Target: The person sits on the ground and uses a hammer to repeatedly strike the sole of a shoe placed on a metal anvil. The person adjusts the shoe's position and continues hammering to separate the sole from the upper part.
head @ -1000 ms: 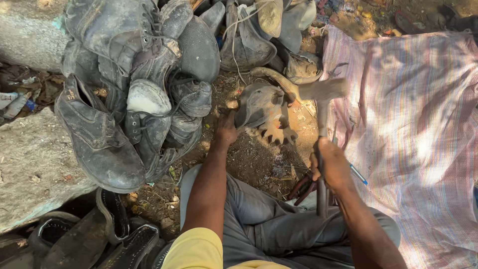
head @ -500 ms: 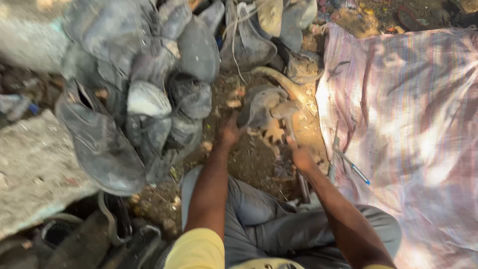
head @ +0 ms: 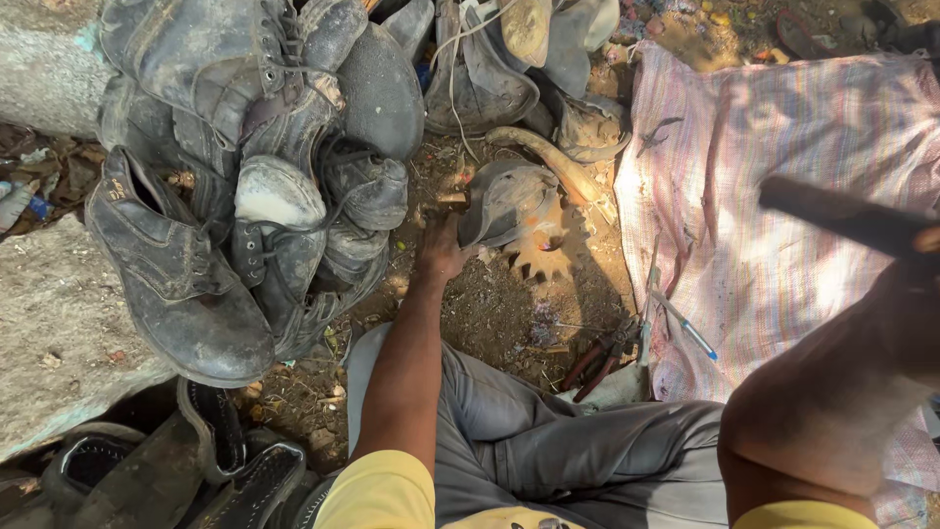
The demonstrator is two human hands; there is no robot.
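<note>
We see a heap of worn boots [head: 245,186] filling the upper left and a striped cloth [head: 783,186] at right. At centre, our left hand [head: 443,250] presses a grey shoe piece [head: 504,201] onto a toothed metal stand [head: 548,250]. Our right hand [head: 906,313], at the right edge, grips a dark handle [head: 842,217]; its head is cut off.

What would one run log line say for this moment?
left hand: pressing dark shoe piece on rusty toothed gear | right hand: raised, gripping dark handle | pliers on ground
</note>
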